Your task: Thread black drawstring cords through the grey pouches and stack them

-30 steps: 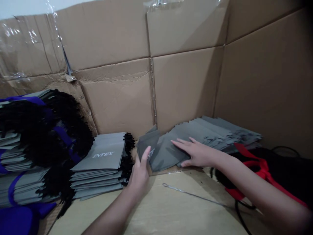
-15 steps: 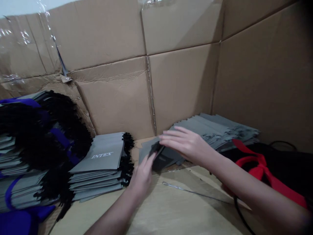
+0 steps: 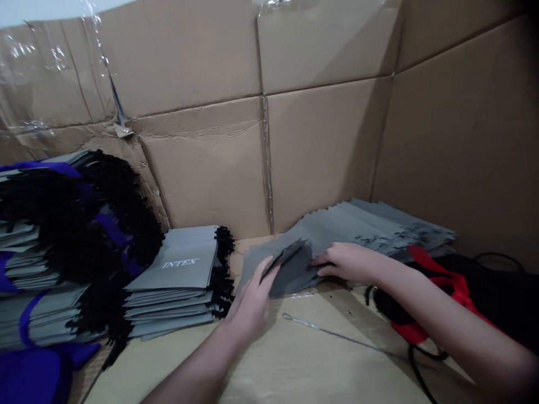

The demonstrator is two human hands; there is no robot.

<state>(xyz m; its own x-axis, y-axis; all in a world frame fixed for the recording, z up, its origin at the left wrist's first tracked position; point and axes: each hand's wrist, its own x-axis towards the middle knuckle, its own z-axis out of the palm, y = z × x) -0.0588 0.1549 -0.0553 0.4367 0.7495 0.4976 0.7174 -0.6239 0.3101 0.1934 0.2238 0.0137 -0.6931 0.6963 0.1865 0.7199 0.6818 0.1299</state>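
Observation:
My left hand [image 3: 254,294] pinches the edge of a few thin dark grey pouches [image 3: 286,258], which tilt up from the surface. Just right of them, my right hand [image 3: 343,261] lies at the near edge of the spread grey pouches [image 3: 357,224], fingers curled; whether it grips one is hidden. A stack of grey pouches printed INTEX [image 3: 181,261], with black cords along its right side, stands left of my left hand. Below my hands, a thin metal wire with a looped end [image 3: 322,329] rests on the table [image 3: 290,370].
At the left are piled pouch bundles [image 3: 33,269] with black cords and blue ties, and a blue roll [image 3: 36,377]. Black cords [image 3: 497,280] bound with a red strip [image 3: 429,266] lie right, near my forearm. Cardboard walls [image 3: 202,168] rise behind.
My right hand has moved from above the held pouches to the right and down, to the edge of the spread pouches. The view has shifted slightly, and my left hand keeps its pinch.

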